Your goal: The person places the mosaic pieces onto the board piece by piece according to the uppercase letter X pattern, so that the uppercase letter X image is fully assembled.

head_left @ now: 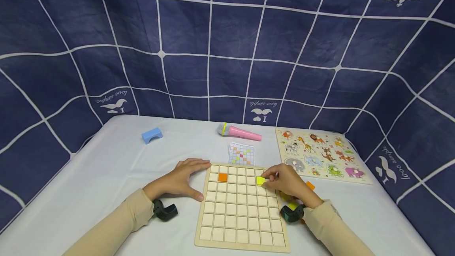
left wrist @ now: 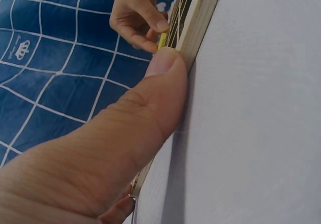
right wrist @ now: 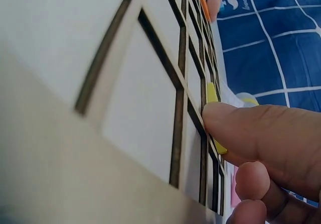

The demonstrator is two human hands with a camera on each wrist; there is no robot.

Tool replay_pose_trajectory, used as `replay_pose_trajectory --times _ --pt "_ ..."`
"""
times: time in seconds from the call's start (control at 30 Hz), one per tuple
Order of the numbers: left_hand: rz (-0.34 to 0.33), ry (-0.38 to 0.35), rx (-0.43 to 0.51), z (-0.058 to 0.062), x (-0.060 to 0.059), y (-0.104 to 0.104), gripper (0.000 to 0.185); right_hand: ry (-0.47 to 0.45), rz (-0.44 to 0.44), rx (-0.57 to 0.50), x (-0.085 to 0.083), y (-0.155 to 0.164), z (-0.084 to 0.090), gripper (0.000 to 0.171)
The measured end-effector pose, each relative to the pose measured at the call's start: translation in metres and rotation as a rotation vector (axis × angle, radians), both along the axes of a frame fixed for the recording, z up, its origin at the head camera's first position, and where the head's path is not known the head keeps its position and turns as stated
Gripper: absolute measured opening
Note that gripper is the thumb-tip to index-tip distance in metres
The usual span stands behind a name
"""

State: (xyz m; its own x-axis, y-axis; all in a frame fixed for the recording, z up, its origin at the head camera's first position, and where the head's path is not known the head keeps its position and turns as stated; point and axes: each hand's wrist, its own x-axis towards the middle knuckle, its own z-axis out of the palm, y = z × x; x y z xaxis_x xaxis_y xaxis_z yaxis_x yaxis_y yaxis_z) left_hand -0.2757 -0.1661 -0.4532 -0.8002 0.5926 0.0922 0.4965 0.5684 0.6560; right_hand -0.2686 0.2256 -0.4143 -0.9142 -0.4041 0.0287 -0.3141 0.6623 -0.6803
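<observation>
fingers (head_left: pixel 271 176) of the right hand (head_left: pixel 289 183) are pinching a yellow tile (head_left: pixel 260 180) by its edge, holding it tilted over a cell in the second row near the right side of the wooden grid board (head_left: pixel 241 208); the edge grip is likely keeping the fingertips clear of the recess walls. left hand (head_left: pixel 181 179) is lying flat on the desk (head_left: pixel 106 177), fingers spread and relaxed, thumb pressing against the board's left edge — apparently bracing it against sliding. an orange tile (head_left: pixel 222 177) is already sitting in a cell of the same row, toward the left. pattern card (head_left: pixel 241 154) is lying just beyond the board's far edge, within easy sight. spare yellow and orange tiles (head_left: pixel 310 185) are showing beside and under the right hand. pink toy microphone (head_left: pixel 239 131), blue arch block (head_left: pixel 152 135) and animal puzzle (head_left: pixel 321 154) are lying apart, farther back.
</observation>
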Motion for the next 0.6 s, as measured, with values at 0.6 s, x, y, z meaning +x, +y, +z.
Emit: replay_pose_trajectory --times 0.6 --pt "-0.005 0.01 -0.003 0.0005 0.0003 0.0001 0.108 -0.015 0.017 -0.006 0.0006 0.0024 0.0032 0.022"
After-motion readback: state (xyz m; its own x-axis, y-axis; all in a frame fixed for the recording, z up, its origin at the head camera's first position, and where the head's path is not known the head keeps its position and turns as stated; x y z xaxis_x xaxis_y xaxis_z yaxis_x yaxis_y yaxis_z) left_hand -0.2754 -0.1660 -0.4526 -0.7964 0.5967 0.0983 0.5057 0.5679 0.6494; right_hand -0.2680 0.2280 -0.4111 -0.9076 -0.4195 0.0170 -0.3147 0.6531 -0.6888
